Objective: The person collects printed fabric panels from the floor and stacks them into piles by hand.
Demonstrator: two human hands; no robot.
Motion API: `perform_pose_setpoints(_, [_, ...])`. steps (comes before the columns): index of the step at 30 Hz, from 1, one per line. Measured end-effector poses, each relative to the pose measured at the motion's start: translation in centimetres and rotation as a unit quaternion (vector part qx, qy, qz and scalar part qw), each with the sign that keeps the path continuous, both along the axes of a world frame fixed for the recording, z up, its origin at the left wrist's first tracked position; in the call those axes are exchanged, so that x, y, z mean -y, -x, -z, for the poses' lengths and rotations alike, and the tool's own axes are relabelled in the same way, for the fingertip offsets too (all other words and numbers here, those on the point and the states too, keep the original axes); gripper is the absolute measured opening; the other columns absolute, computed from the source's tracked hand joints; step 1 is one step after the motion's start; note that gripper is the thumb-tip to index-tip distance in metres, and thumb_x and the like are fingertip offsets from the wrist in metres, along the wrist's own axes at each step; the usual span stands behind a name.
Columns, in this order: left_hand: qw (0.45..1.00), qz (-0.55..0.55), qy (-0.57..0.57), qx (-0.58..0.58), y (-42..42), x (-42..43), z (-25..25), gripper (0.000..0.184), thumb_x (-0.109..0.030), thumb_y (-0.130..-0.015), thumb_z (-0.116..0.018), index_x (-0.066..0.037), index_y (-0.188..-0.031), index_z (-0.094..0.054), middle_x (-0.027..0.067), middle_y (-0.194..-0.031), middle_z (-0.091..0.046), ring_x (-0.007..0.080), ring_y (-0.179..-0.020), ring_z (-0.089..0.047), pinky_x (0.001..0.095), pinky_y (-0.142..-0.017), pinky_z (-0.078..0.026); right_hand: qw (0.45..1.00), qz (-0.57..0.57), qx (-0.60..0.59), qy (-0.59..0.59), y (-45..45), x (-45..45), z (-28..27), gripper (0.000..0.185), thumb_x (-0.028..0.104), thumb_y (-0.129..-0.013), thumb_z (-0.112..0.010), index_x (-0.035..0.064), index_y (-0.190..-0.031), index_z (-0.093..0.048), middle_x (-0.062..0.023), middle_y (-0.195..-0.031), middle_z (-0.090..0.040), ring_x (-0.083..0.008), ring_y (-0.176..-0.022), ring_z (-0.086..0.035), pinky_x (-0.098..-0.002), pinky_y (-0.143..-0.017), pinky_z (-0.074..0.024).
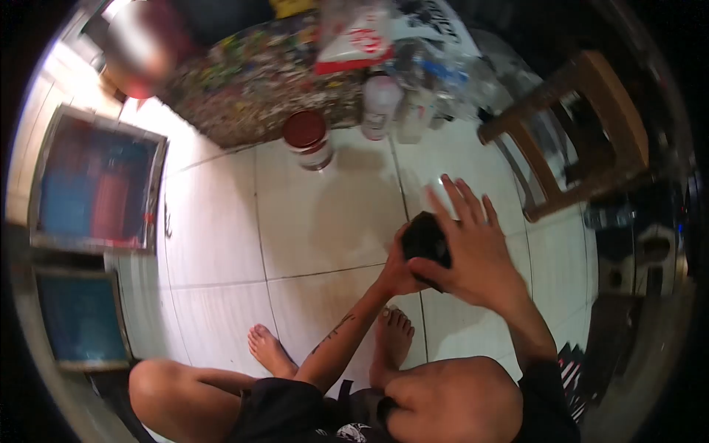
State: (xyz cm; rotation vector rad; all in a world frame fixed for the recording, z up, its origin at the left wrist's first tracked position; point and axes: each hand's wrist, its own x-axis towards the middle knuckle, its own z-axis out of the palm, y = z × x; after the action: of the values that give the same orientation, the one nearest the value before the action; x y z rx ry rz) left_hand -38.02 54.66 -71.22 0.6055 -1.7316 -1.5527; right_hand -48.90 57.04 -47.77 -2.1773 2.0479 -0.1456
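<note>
A dark, rounded object [426, 240], too dark to identify, is held above the tiled floor. My left hand [399, 264] grips it from the left and below, with its fingers largely hidden behind it. On the right side of the object, my right hand [473, 244] has its fingers spread and pointing up, and the thumb lies over the object's lower edge. Beyond the hands, a jar with a dark red lid [306, 134] stands on the floor. A whitish bottle [380, 107] is to the right of that jar.
Framed screens [96, 181] lean at the left. A paint-speckled block [255, 85] lies at the back, bearing a white-and-red bag [356, 37]. Clear plastic [450, 81] is bunched beside it. A brown plastic stool [617, 111] is tipped over at the right. My feet rest on the tiles [214, 251].
</note>
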Motion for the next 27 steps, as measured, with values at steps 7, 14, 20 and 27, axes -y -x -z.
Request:
perform_pose_setpoints(7, [0.985,-0.135,0.093,-0.052,-0.8,-2.2,-1.5,0.103,-0.020,-0.045,-0.078,0.000,-0.134,-0.030,0.0154,-0.118,-0.043,0.0351,-0.113,-0.044,0.0403,-0.104,-0.032,0.963,0.040,0.118,-0.239,0.3,3.6,-3.8,0.047,0.020,-0.061,-0.077,-0.0042,-0.099,-0.064,-0.0215,-0.094,-0.068,-0.0305,-0.091,-0.068,-0.0386,-0.078,-0.0528])
perform_pose_setpoints(14, [0.985,-0.155,0.022,-0.074,-2.3,-4.3,-2.8,0.108,-0.018,-0.035,-0.081,0.001,-0.131,-0.034,0.0195,-0.125,-0.042,0.0379,-0.121,-0.039,0.0424,-0.104,-0.031,0.938,-0.152,-0.170,-0.263,4.6,7.4,2.1,0.045,0.017,-0.062,-0.072,-0.0060,-0.099,-0.061,-0.0282,-0.101,-0.060,-0.0450,-0.095,-0.058,-0.0477,-0.085,-0.0481])
perform_pose_setpoints(20, [0.972,-0.219,-0.014,0.082,-20.6,-2.8,-8.0,0.110,-0.044,-0.043,-0.090,-0.001,-0.132,-0.042,0.0202,-0.124,-0.051,0.0313,-0.115,-0.051,0.0379,-0.101,-0.039,0.933,-0.199,0.021,-0.298,-7.7,7.7,-9.0,0.043,0.028,-0.088,-0.061,-0.0028,-0.118,-0.058,-0.0196,-0.116,-0.063,-0.0328,-0.105,-0.059,-0.0386,-0.085,-0.0448])
perform_pose_setpoints(27, [0.851,-0.464,-0.166,-0.181,-32.3,-10.5,-12.2,0.043,-0.017,-0.080,-0.074,-0.005,-0.118,-0.058,-0.0005,-0.104,-0.063,0.0074,-0.097,-0.054,0.0264,-0.087,-0.044,0.851,-0.351,0.383,-0.075,-11.4,17.1,6.7,0.043,0.018,-0.093,-0.056,-0.0060,-0.128,-0.050,-0.0137,-0.131,-0.054,-0.0208,-0.120,-0.050,-0.0327,-0.103,-0.0373])
